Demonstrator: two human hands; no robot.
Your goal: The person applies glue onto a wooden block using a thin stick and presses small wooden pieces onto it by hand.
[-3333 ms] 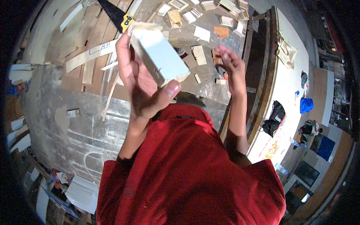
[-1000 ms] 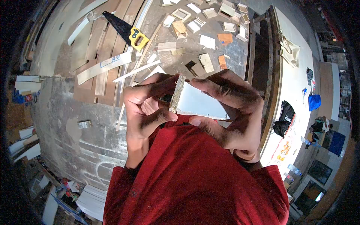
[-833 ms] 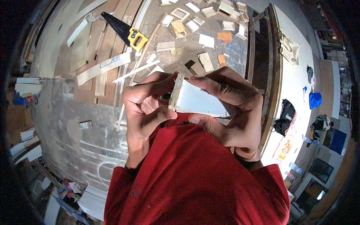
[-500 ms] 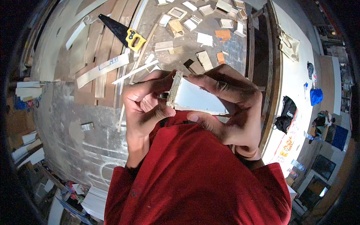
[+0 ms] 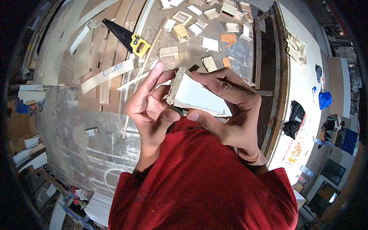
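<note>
A white-faced chipboard piece [image 5: 201, 96] is held up in front of my chest. Its raw, crumbly edge strip [image 5: 176, 86] stands at the left end, and I cannot tell whether that strip is a separate board. My right hand [image 5: 239, 105] grips the piece from the right, fingers along the top and thumb on the lower edge. Beside the rough end, my left hand [image 5: 147, 103] has its index finger stretched up and its thumb apart. Some left fingers are partly hidden behind the board.
On the floor ahead lie a yellow-handled handsaw [image 5: 132, 41], long wooden boards [image 5: 105, 82], a marked plank [image 5: 109, 74] and many small wooden offcuts [image 5: 209, 44]. To the right, a white tabletop [image 5: 303, 80] carries a cloth bag [image 5: 296, 48] and a black bag [image 5: 294, 119].
My left hand has loosened from the chipboard piece; its index finger has lifted and its thumb has moved off the edge. The piece has tilted slightly and shifted left in my right hand.
</note>
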